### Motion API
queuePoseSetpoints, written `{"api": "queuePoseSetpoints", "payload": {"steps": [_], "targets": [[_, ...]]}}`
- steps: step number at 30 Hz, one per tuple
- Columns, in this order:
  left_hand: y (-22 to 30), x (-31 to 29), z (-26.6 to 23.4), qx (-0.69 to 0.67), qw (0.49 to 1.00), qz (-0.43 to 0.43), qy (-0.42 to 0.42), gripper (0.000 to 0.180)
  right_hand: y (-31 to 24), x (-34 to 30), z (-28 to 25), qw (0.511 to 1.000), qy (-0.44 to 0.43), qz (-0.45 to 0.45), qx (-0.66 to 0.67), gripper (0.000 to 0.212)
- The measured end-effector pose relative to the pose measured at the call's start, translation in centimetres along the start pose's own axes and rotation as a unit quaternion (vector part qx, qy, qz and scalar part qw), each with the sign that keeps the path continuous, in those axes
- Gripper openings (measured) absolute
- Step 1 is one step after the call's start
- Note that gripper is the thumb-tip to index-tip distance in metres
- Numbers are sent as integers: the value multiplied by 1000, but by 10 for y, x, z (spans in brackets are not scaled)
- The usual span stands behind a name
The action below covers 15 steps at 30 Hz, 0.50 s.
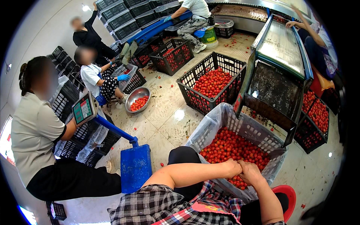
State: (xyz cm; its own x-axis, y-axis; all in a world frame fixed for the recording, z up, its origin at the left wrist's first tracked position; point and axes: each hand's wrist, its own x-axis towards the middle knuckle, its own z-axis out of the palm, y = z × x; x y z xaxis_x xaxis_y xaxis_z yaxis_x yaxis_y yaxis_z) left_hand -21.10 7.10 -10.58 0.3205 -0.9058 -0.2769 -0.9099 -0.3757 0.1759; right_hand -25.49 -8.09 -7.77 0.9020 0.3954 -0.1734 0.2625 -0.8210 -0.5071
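My left hand [231, 168] and my right hand [250, 173] meet over a black crate [252, 133] lined with clear plastic, right in front of me. Small red tomatoes [221, 147] fill much of it. The fingers of both hands are curled in and close together, just above the tomatoes near the crate's near side. Whatever lies between the fingers, if anything, is hidden.
A sloping metal chute [275, 88] reaches down to the crate's far side. Another tomato crate [212, 80] stands beyond, with a metal bowl [138, 100] of tomatoes to its left. A blue platform scale [135, 168] and a seated co-worker [35, 127] are at left. A red stool [288, 198] shows beside me.
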Motion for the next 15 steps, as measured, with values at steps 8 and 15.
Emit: {"api": "queuePoseSetpoints", "payload": {"steps": [8,15], "targets": [[-2,1,8,6,1000,-4,13,11,-1,1,1,1000,16,-10,9,37],[0,-1,6,31,999,4,33,10,0,0,3,1000,25,-11,12,37]]}}
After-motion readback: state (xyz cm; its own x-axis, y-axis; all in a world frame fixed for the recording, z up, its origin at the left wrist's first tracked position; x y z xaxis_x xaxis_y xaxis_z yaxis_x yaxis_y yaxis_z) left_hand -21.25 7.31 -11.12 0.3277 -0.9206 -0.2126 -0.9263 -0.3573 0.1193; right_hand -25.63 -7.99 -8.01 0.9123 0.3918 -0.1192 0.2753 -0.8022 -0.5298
